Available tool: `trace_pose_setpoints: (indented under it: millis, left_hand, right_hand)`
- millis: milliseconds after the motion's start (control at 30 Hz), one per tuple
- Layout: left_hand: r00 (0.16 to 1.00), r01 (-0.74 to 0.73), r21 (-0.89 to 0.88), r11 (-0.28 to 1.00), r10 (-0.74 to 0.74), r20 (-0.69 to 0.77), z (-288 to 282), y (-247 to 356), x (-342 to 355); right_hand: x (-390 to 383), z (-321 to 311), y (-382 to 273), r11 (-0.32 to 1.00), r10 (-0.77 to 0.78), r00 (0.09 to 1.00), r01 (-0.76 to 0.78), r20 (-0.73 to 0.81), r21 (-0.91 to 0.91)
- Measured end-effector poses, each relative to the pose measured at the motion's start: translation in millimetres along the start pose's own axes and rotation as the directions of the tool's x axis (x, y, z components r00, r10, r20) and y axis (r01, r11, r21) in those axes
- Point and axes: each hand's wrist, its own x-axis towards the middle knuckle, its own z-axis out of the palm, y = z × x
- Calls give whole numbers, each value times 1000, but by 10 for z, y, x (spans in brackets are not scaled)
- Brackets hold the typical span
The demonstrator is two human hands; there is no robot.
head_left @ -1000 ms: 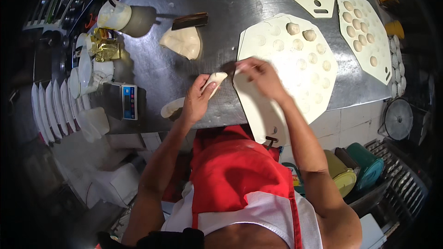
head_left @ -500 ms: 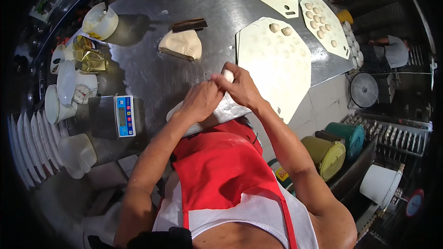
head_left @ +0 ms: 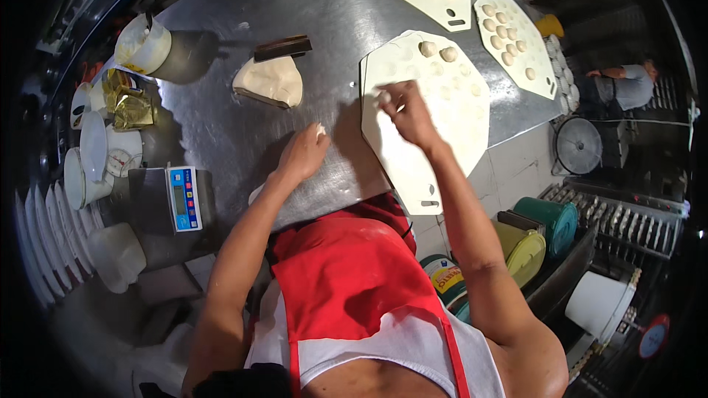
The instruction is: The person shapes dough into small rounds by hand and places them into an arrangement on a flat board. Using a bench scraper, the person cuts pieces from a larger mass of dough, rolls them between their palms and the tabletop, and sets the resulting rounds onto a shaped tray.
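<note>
My right hand is above the near white board, fingers pinched round a small pale dough piece. Two round dough balls sit toward the far edge of that board, among faint round marks. Lower and to the left, my left hand is closed over the steel table, with a bit of pale dough showing at its fingertips. Beyond it lies a large dough lump, with a dark flat scraper at its far side. Something pale peeks out beside my left wrist, mostly hidden.
A digital scale stands at the left, near a white tub and gold packets. Two more boards with dough balls lie at the far right. Lidded buckets stand below the table's right edge. Another person is farther off.
My hands have parted. The right has moved over the board with a dough piece; the left has drawn left. The whole view has shifted slightly.
</note>
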Motion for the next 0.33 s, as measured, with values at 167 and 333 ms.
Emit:
trace_pose_setpoints:
  millis: [167,333]
  left_hand:
    - [976,216,-138,967,-218,2,198,-166,-167]
    - [966,254,-231,939,-258,15,193,-77,-292]
  right_hand:
    - [869,-381,715,999,39,969,-39,-244,4]
    - [1211,42,1246,991,-118,958,99,-262,-85]
